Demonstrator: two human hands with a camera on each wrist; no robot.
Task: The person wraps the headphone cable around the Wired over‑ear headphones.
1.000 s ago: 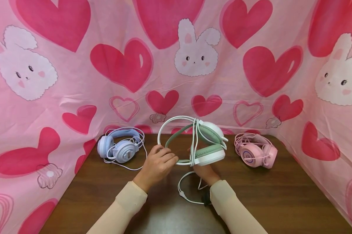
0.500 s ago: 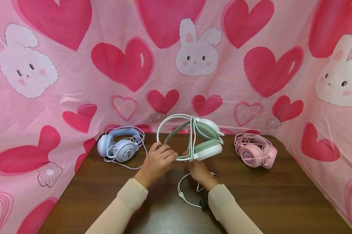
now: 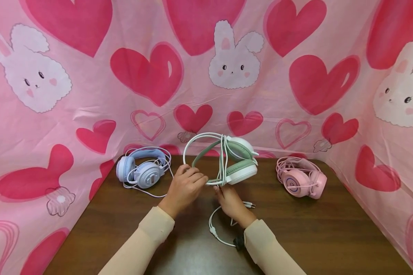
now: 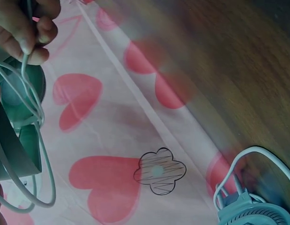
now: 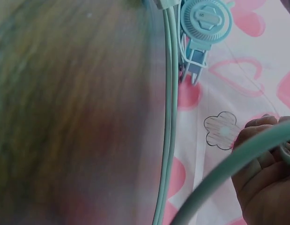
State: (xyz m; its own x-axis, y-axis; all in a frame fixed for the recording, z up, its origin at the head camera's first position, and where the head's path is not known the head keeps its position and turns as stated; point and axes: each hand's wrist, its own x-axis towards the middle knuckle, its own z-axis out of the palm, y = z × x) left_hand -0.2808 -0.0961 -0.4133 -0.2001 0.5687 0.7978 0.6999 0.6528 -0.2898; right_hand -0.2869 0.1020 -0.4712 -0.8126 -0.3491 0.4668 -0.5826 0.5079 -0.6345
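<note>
In the head view, my left hand (image 3: 185, 191) grips the headband of a white headset (image 3: 242, 175) with green ear cushions, held up over the table on its side. White cable (image 3: 223, 160) is wound in several turns around its band, close to the ear cups. My right hand (image 3: 234, 204) is just below the lower ear cup. Seen from the left wrist, the right hand's fingers (image 4: 23, 40) pinch a strand of that cable. A loose cable loop with plugs (image 3: 249, 205) hangs by the right wrist.
A light blue headset (image 3: 148, 175) stands at the back left of the brown table (image 3: 323, 233). At the back right is a pink headset (image 3: 300, 181), cable wound around it. Pink cloth (image 3: 199, 91) with hearts and rabbits encloses the back and sides.
The headset has shifted slightly left and up in view. My right hand has moved left, out from beneath the lower ear cup, and the cable's plugs have come into sight.
</note>
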